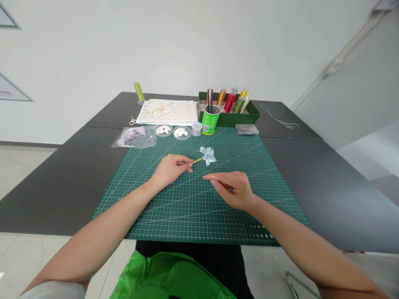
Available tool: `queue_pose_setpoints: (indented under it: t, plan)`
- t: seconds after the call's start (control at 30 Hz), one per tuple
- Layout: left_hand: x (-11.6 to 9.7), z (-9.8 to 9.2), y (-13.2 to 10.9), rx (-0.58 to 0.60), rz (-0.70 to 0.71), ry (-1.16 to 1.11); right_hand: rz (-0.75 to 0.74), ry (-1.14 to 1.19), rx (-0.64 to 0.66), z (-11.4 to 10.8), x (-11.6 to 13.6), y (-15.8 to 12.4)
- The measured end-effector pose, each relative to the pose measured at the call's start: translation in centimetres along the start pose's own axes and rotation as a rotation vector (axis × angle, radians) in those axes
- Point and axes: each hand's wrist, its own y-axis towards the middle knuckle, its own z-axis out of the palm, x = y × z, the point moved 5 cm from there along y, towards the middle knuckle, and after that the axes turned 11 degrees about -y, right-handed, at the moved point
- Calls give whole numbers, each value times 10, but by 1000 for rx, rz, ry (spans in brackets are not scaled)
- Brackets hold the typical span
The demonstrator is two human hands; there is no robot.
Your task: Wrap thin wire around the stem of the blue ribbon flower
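Observation:
My left hand (pixel 173 169) pinches the yellow-green stem of a pale blue artificial flower (pixel 208 155) between thumb and fingertips. The flower's petals spread out to the right of the fingers, above the cutting mat. Lower and to the right is my right hand (pixel 233 187), its thumb pressed against the index finger and the other fingers curled in. Whatever this pinch may hold is too fine to make out. A gap separates the right fingertips from the flower.
On the green cutting mat (pixel 187 216) stand a green can (pixel 210 122) of tools, a small tub (pixel 196 128) and two dishes of white pieces (pixel 163 130). Behind are a green box (pixel 240 120) of thread spools and white sheets (pixel 183 112). A plastic bag (pixel 134 137) lies left.

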Motion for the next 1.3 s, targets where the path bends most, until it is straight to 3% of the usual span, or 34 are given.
queue_pose_setpoints:
  t: [0.17,0.3,0.4,0.67,0.87,1.17,1.3]
  plan:
    - [6,15,-5,273,-102,-12,196,301,-15,-15,-10,6]
    - [5,32,-19,549,-197,-61,295,326,-10,-14,-25,7]
    - [3,39,-27,656,-212,-93,348,303,20,-8,-35,6]
    - [-10,39,-36,702,-196,-127,424,203,111,8,-56,2]
    - [-22,30,-36,641,-121,-110,492,147,180,19,-69,-4]
    - [-17,35,-38,714,-191,-127,393,279,89,9,-52,4]
    - [-18,35,-39,740,-178,-117,419,415,97,7,-45,5]
